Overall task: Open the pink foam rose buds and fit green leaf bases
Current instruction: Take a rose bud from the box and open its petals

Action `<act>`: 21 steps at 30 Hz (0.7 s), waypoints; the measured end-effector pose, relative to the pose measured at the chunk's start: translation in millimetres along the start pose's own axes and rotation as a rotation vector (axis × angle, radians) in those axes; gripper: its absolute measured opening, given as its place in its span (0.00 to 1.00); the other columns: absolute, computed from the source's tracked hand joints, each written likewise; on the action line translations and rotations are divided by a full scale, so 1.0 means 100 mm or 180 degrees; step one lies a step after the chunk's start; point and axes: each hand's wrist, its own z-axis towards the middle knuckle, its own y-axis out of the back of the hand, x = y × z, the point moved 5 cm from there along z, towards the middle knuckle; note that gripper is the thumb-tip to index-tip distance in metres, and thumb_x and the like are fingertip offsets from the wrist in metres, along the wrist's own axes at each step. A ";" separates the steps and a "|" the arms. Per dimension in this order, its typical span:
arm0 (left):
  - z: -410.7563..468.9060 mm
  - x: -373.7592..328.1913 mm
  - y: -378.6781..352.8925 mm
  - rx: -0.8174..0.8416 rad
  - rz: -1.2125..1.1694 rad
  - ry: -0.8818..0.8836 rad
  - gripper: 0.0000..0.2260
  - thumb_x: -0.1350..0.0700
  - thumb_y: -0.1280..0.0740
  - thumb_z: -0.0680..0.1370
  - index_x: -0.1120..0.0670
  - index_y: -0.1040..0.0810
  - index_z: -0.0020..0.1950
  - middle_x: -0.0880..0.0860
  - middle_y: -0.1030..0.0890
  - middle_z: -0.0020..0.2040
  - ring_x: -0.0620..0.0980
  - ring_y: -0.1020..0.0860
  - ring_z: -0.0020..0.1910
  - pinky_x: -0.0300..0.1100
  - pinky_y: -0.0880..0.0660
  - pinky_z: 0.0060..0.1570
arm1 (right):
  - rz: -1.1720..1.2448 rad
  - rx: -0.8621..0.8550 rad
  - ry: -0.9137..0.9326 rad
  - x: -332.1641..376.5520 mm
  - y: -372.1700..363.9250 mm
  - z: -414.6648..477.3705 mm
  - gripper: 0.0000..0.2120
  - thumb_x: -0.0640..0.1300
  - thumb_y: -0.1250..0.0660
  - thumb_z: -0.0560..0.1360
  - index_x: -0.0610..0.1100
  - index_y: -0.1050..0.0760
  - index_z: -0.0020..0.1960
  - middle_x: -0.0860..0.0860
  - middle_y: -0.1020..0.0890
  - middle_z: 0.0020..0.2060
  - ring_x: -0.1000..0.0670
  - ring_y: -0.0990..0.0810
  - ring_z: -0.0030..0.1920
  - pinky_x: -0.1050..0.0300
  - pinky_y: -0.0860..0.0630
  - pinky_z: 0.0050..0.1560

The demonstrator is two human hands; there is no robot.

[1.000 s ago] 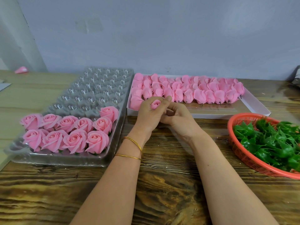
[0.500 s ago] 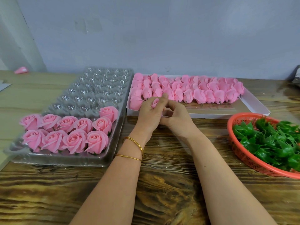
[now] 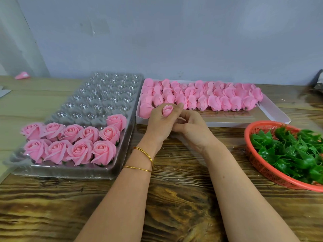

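My left hand (image 3: 161, 125) grips a small closed pink foam rose bud (image 3: 167, 110) between thumb and fingers, its top facing me. My right hand (image 3: 193, 128) sits right against the left one, fingers curled under the bud; whether it holds the bud's base is hidden. Behind both hands a white box (image 3: 272, 113) holds several rows of closed pink buds (image 3: 215, 100). To the right, green leaf bases (image 3: 290, 151) fill a red basket (image 3: 262, 166). Opened roses (image 3: 75, 143) with green bases fill the near rows of a clear plastic tray (image 3: 97, 100) on the left.
Everything lies on a wooden table (image 3: 174, 206) against a grey wall. A loose pink piece (image 3: 22, 75) rests far left by the wall. A dark object (image 3: 317, 84) pokes in at the right edge. Two gold bangles (image 3: 143, 159) circle my left wrist.
The bud has turned in my left hand, its top now showing fully between the fingers. Both hands stay in the same place before the white box.
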 end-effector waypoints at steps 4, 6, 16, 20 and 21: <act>0.01 0.01 0.04 -0.0239 0.0023 -0.0031 0.07 0.52 0.31 0.77 0.54 0.19 0.42 0.64 0.17 0.43 0.54 0.20 0.42 0.54 0.21 0.46 | 0.0011 -0.0299 -0.0067 0.02 0.06 0.01 0.20 0.34 0.35 0.62 0.38 0.20 0.53 0.36 0.18 0.42 0.37 0.18 0.48 0.35 0.25 0.60; 0.01 -0.03 0.05 -0.0328 0.0241 -0.0213 0.10 0.54 0.32 0.77 0.57 0.22 0.39 0.63 0.21 0.39 0.53 0.23 0.40 0.56 0.23 0.44 | 0.0078 -0.0570 -0.0033 0.03 0.12 0.01 0.14 0.37 0.34 0.63 0.40 0.19 0.47 0.35 0.18 0.43 0.34 0.18 0.51 0.30 0.23 0.56; 0.00 -0.05 0.00 -0.0107 0.1055 -0.0616 0.13 0.58 0.32 0.78 0.49 0.23 0.35 0.42 0.22 0.29 0.38 0.24 0.32 0.34 0.28 0.36 | 0.0015 -0.0975 0.0224 0.11 0.17 -0.03 0.11 0.42 0.24 0.67 0.40 0.22 0.47 0.42 0.19 0.41 0.40 0.18 0.46 0.41 0.20 0.49; 0.01 -0.03 -0.02 -0.0060 0.1074 -0.0617 0.12 0.54 0.32 0.77 0.51 0.25 0.33 0.46 0.26 0.29 0.47 0.28 0.33 0.49 0.27 0.35 | -0.0120 -0.0991 0.0284 0.12 0.16 -0.03 0.10 0.35 0.25 0.70 0.37 0.22 0.49 0.41 0.21 0.38 0.47 0.22 0.41 0.49 0.19 0.46; 0.00 -0.02 -0.02 -0.0044 0.1040 -0.0628 0.12 0.52 0.33 0.76 0.53 0.23 0.34 0.50 0.24 0.30 0.49 0.27 0.33 0.51 0.26 0.36 | -0.0122 -0.0978 0.0296 0.12 0.15 -0.03 0.10 0.35 0.25 0.70 0.37 0.22 0.49 0.41 0.21 0.37 0.48 0.22 0.40 0.55 0.20 0.41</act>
